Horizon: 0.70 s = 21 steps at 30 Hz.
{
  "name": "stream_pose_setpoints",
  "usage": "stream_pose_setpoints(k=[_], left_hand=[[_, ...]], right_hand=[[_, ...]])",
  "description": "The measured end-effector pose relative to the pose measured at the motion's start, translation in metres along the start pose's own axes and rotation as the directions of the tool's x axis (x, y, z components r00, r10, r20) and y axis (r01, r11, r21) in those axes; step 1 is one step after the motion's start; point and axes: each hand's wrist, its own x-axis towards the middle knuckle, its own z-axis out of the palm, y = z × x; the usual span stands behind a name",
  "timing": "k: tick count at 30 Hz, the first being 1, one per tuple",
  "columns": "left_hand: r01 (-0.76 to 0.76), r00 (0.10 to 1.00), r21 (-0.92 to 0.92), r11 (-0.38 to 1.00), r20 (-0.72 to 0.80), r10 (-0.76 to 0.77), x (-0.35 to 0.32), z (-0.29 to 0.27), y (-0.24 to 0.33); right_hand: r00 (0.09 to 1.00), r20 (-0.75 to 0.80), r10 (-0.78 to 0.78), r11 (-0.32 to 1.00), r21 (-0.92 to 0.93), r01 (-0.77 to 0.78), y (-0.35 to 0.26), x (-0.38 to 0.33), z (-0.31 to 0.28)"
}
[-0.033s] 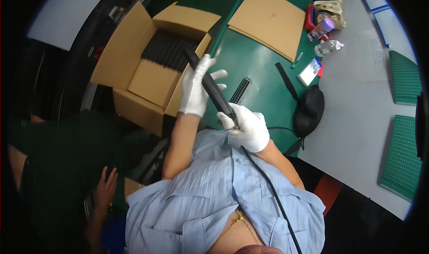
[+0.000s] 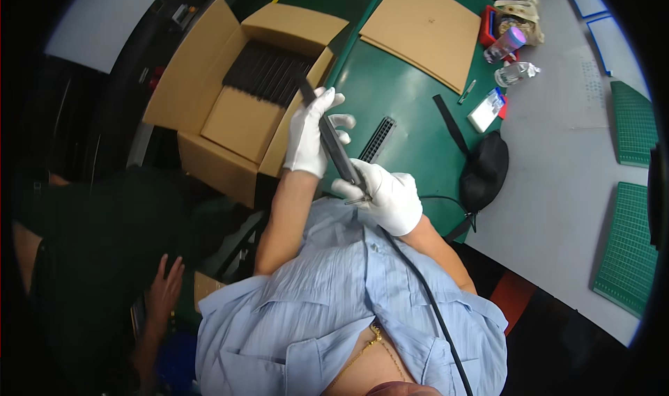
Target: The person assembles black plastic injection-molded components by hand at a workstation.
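A long black bar-shaped piece (image 2: pixel 339 156) slants between my two white-gloved hands in front of my chest. My left hand (image 2: pixel 306 142) is closed round its far half, thumb on one side and fingers on the other. Around the near end, my right hand (image 2: pixel 391 199) is closed. A thin metal-looking bit sticks out by the right fingertips, too small to name. Beyond my hands lies a slotted black strip (image 2: pixel 378 140) on the green table (image 2: pixel 411 114). To the left stands an open cardboard box (image 2: pixel 240 128) with a row of similar black bars (image 2: pixel 268 74) inside.
Flat cardboard sheets (image 2: pixel 421 30) lie at the table's far side. On the right are a black pouch (image 2: pixel 484 169) with a strap, a white box (image 2: pixel 485 110), a pen (image 2: pixel 467 91) and bottles (image 2: pixel 504 44). A black cable (image 2: pixel 428 298) crosses my shirt. A co-worker's hand (image 2: pixel 166 284) shows at lower left.
The far end of the black bar has come slightly nearer to me and to the right, and the bar has rolled a little. Both hands keep their hold.
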Motion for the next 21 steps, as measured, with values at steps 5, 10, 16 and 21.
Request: stream_pose_setpoints(k=[5, 10, 16, 21], left_hand=[[0.031, 0.999, 0.024, 0.999, -0.012, -0.031, -0.011, -0.001, -0.008], [0.130, 0.991, 0.131, 0.983, -0.026, -0.128, -0.020, 0.008, -0.009], [0.105, 0.994, 0.180, 0.978, -0.018, -0.104, -0.020, 0.007, -0.009], [0.073, 0.997, 0.213, 0.974, -0.017, -0.070, -0.017, 0.007, -0.008]], right_hand=[[0.989, -0.133, -0.061, 0.974, 0.210, 0.088, 0.019, -0.001, -0.004], [0.875, -0.253, -0.414, 0.905, -0.009, 0.425, 0.039, 0.011, 0.003], [0.800, -0.166, -0.577, 0.815, -0.177, 0.551, 0.038, -0.010, 0.005], [0.778, -0.085, -0.623, 0.778, -0.165, 0.606, 0.036, -0.026, 0.009]])
